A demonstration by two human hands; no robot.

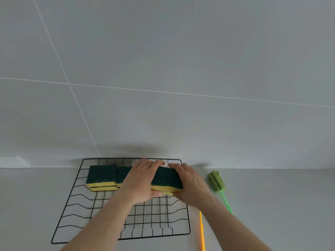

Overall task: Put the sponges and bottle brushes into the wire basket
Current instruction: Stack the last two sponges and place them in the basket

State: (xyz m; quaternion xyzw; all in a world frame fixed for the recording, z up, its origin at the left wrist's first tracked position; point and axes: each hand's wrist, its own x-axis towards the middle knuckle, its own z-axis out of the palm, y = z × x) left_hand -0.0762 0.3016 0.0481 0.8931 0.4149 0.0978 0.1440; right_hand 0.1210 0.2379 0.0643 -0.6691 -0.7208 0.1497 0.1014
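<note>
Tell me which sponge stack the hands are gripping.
The rightmost stack, held between left hand and right hand; the far-left stack lies untouched in the wire basket.

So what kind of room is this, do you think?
Probably a kitchen, or some washing-up corner. A pale counter meets a tiled wall, and the things out are dishwashing gear: scouring sponges in a wire basket, and a green bottle brush beside it.

Green-and-yellow sponges (pixel 102 176) stacked along black wire basket's (pixel 72 189) far side, green bottle brush (pixel 216 181) lying just right
</note>
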